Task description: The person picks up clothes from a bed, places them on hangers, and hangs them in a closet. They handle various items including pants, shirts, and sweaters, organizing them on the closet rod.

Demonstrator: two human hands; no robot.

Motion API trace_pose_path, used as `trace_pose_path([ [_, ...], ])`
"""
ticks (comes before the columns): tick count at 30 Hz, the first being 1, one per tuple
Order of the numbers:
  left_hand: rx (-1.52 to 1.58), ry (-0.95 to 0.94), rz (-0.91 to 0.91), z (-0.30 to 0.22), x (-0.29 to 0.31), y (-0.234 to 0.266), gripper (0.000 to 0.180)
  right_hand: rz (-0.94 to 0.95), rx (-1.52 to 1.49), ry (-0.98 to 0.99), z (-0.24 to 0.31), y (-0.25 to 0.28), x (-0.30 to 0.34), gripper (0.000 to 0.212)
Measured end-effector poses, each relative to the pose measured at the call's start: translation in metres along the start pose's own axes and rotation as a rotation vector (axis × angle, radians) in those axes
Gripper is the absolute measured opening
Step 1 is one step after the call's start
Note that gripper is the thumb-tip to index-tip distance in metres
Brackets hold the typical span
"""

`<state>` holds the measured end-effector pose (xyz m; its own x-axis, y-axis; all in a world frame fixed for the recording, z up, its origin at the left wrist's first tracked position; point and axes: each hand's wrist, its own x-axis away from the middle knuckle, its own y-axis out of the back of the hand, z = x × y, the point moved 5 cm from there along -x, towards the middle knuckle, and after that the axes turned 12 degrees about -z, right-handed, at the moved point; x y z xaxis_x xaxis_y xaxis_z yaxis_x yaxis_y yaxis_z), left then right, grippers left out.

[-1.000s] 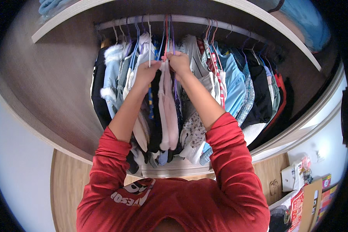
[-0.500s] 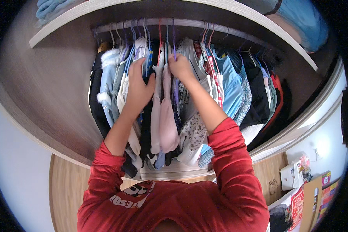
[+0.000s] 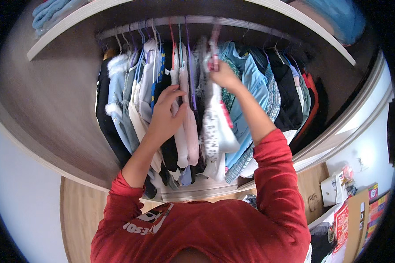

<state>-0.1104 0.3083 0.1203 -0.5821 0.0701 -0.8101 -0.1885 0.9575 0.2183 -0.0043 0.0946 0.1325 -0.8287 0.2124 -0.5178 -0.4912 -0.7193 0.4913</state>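
Note:
Clothes on hangers fill a closet rail (image 3: 197,20). My left hand (image 3: 166,115) is open, its fingers bent and thumb apart, against a pale pink garment (image 3: 190,133) and the white one beside it. To the right, my right hand (image 3: 226,77) is closed on the upper part of some white garments (image 3: 213,131), with red-and-white cloth at its fingers. These garments are smeared by motion, so I cannot tell how many it grips. Just left of them hangs a purple hanger (image 3: 192,87). Right of my right hand is a light blue shirt (image 3: 252,87).
Darker clothes, such as a black garment (image 3: 289,98), hang at the right, and a fluffy-trimmed light blue jacket (image 3: 116,87) at the left. Folded blue things (image 3: 52,15) lie on the shelf (image 3: 70,27) above. Boxes and bags stand on the floor at lower right.
My right hand has moved right from the purple hanger to the white garments, pushing them together rightward. My left hand has come lower and slightly right, against the pink garment.

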Motion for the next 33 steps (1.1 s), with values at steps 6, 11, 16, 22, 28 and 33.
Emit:
trace_pose_path([
  [6, -0.205, -0.230, -0.137, -0.022, 0.004, -0.004, 0.019, 0.301, -0.737, 0.200, 0.081, -0.090, 0.020, 0.022],
  [11, -0.308, -0.310, -0.046, -0.021, 0.034, -0.002, 0.013, 0.311, -0.745, -0.144, 0.067, -0.069, 0.031, 0.023],
  [16, -0.332, -0.317, -0.038, -0.028, 0.037, -0.005, 0.016, 0.243, -0.606, -0.185, 0.054, -0.059, 0.013, 0.027],
  [22, -0.385, -0.249, -0.070, -0.016, 0.026, 0.010, 0.032, -0.146, -1.069, -0.365, 0.035, -0.081, -0.004, 0.015],
  [28, -0.404, -0.229, -0.111, 0.019, -0.036, 0.016, 0.036, 0.062, -0.593, -0.157, 0.053, -0.079, -0.013, 0.021],
  [33, -0.775, -0.330, 0.064, 0.046, -0.051, -0.022, 0.040, 0.015, -0.227, -0.107, 0.049, -0.072, -0.020, 0.019],
])
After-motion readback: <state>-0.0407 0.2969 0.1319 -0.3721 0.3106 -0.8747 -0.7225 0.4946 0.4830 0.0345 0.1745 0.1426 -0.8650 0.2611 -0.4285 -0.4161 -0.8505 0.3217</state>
